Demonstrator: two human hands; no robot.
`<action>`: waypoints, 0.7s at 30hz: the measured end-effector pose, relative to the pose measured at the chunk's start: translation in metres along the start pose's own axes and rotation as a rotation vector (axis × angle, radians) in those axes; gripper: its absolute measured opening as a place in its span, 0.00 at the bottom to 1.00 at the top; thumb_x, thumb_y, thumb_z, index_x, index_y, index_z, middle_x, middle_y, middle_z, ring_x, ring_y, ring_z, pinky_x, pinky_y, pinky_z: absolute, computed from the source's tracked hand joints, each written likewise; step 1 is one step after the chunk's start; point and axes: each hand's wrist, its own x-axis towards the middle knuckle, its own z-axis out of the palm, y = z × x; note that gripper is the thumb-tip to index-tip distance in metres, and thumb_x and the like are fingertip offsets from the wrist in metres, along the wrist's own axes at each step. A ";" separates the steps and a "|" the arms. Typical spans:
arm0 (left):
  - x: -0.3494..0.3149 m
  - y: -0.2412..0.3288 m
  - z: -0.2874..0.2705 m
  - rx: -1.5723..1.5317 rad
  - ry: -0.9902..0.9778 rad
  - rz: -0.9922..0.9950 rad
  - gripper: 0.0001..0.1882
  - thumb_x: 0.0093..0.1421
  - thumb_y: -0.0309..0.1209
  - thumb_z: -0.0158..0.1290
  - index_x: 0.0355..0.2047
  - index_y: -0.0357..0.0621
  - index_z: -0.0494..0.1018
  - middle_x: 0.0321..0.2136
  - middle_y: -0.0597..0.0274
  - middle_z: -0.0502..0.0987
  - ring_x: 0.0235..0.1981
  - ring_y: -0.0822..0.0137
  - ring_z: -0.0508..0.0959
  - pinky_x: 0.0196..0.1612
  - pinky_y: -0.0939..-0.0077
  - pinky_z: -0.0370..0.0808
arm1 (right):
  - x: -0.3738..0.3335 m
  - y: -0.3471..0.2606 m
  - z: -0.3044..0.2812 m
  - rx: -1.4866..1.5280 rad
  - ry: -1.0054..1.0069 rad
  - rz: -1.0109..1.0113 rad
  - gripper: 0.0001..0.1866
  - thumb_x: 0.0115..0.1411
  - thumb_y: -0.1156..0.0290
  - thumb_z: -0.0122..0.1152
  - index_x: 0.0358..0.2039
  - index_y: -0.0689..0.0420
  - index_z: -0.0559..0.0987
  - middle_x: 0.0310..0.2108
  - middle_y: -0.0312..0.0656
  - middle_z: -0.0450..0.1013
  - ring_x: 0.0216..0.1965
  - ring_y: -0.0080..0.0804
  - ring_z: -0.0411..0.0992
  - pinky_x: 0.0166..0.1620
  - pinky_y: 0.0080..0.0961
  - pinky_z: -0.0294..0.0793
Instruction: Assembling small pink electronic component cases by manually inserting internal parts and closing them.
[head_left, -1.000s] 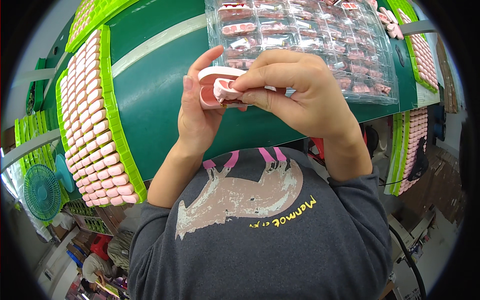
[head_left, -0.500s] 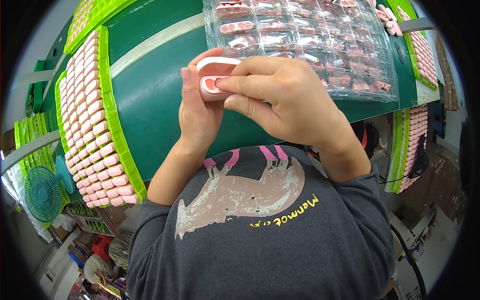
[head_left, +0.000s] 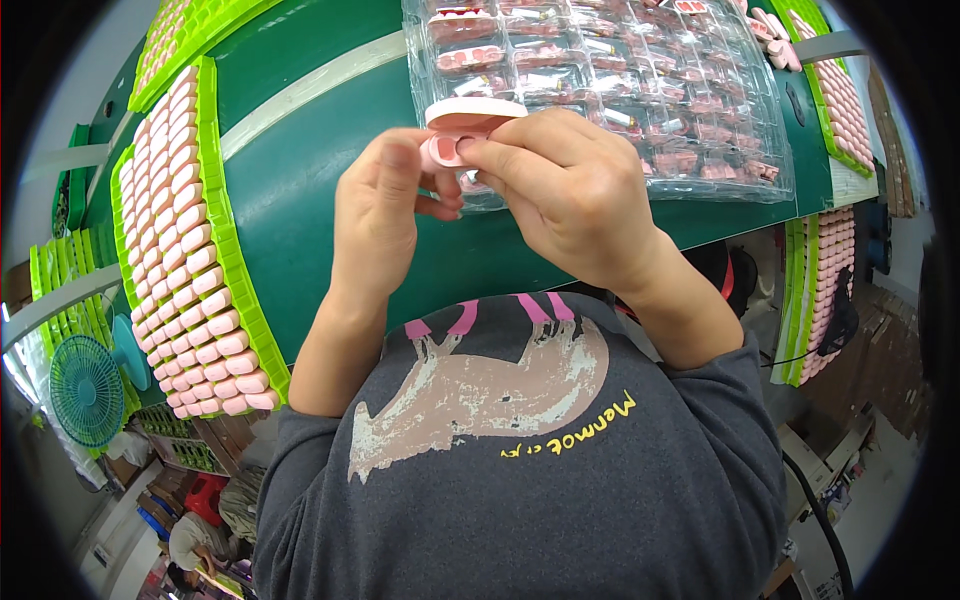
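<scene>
A small pink hinged case (head_left: pixel 443 152), shaped like an earbud case, is held up over the green table with its lid raised. Rounded hollows show inside it. My left hand (head_left: pixel 380 205) grips the case's left end between thumb and fingers. From the other side my right hand (head_left: pixel 580 190) is closed on the right end, its thumb at the inner hollow; whether a small part sits under that thumb is hidden. Just beyond my hands lies a clear plastic tray (head_left: pixel 640 175) whose pockets hold pink and white parts.
To the left, a bright green tray (head_left: pixel 235 240) carries rows of closed pink cases. More green trays (head_left: pixel 835 100) of them stand at the far right. Loose pink pieces (head_left: pixel 783 52) lie beyond the clear tray. A green fan (head_left: pixel 88 388) and another person (head_left: pixel 192 540) are lower left.
The case has moved slightly right and tipped, so its lid now shows edge-on. My left hand has turned and shifted its grip to the left end; my right hand has moved a little right.
</scene>
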 end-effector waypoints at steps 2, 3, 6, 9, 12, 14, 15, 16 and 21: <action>0.001 0.006 0.004 0.134 0.031 -0.043 0.23 0.65 0.45 0.46 0.40 0.32 0.72 0.27 0.61 0.76 0.26 0.75 0.75 0.30 0.82 0.75 | -0.007 0.000 0.002 -0.017 -0.035 0.008 0.08 0.44 0.77 0.59 0.28 0.56 0.78 0.26 0.36 0.74 0.27 0.33 0.74 0.28 0.25 0.73; 0.002 0.008 0.005 0.270 0.072 -0.084 0.18 0.65 0.39 0.50 0.39 0.31 0.73 0.24 0.61 0.76 0.24 0.74 0.75 0.30 0.81 0.76 | -0.008 0.001 0.003 -0.026 -0.070 0.009 0.09 0.43 0.77 0.59 0.29 0.56 0.78 0.27 0.36 0.74 0.28 0.32 0.74 0.28 0.25 0.74; 0.002 0.007 0.006 0.067 0.126 -0.077 0.13 0.62 0.31 0.54 0.39 0.30 0.74 0.25 0.60 0.77 0.24 0.73 0.77 0.31 0.81 0.76 | -0.007 0.006 0.000 -0.022 0.080 -0.159 0.08 0.45 0.75 0.62 0.29 0.56 0.77 0.29 0.38 0.75 0.29 0.33 0.74 0.30 0.25 0.74; -0.003 0.005 0.003 0.057 0.141 0.030 0.14 0.63 0.30 0.52 0.42 0.29 0.73 0.27 0.58 0.78 0.28 0.72 0.78 0.33 0.80 0.76 | -0.004 0.007 -0.021 0.094 0.173 0.135 0.12 0.46 0.71 0.68 0.31 0.58 0.77 0.30 0.40 0.76 0.30 0.33 0.75 0.32 0.24 0.75; -0.008 0.002 0.004 0.042 0.062 0.067 0.13 0.63 0.27 0.50 0.45 0.28 0.71 0.32 0.56 0.78 0.32 0.71 0.79 0.36 0.79 0.77 | -0.005 0.011 -0.019 0.552 -0.076 0.514 0.21 0.47 0.69 0.71 0.41 0.62 0.77 0.34 0.44 0.77 0.33 0.33 0.76 0.36 0.24 0.75; -0.012 0.001 0.006 0.034 0.020 0.076 0.13 0.63 0.25 0.50 0.46 0.28 0.70 0.34 0.55 0.78 0.34 0.71 0.78 0.38 0.79 0.77 | -0.010 0.011 -0.013 0.965 -0.230 0.740 0.23 0.51 0.73 0.68 0.49 0.61 0.76 0.37 0.46 0.77 0.36 0.31 0.77 0.40 0.25 0.75; -0.014 -0.001 0.007 0.030 -0.005 0.082 0.14 0.62 0.23 0.49 0.47 0.28 0.69 0.37 0.55 0.77 0.36 0.70 0.78 0.40 0.78 0.77 | -0.011 0.013 -0.012 0.966 -0.233 0.739 0.23 0.51 0.73 0.68 0.49 0.61 0.76 0.37 0.46 0.77 0.36 0.31 0.77 0.40 0.25 0.75; -0.015 -0.003 0.004 0.090 -0.018 0.092 0.16 0.60 0.21 0.52 0.48 0.28 0.69 0.39 0.54 0.77 0.37 0.70 0.78 0.43 0.77 0.77 | -0.012 0.017 -0.011 0.825 -0.288 0.594 0.23 0.51 0.73 0.67 0.49 0.61 0.75 0.38 0.47 0.77 0.36 0.32 0.77 0.41 0.25 0.75; -0.024 -0.007 -0.001 0.449 -0.020 0.286 0.21 0.51 0.20 0.58 0.47 0.32 0.70 0.39 0.52 0.78 0.38 0.66 0.79 0.43 0.74 0.76 | -0.012 0.007 -0.019 0.392 -0.326 0.225 0.21 0.47 0.81 0.60 0.46 0.61 0.76 0.39 0.47 0.76 0.41 0.45 0.75 0.44 0.33 0.74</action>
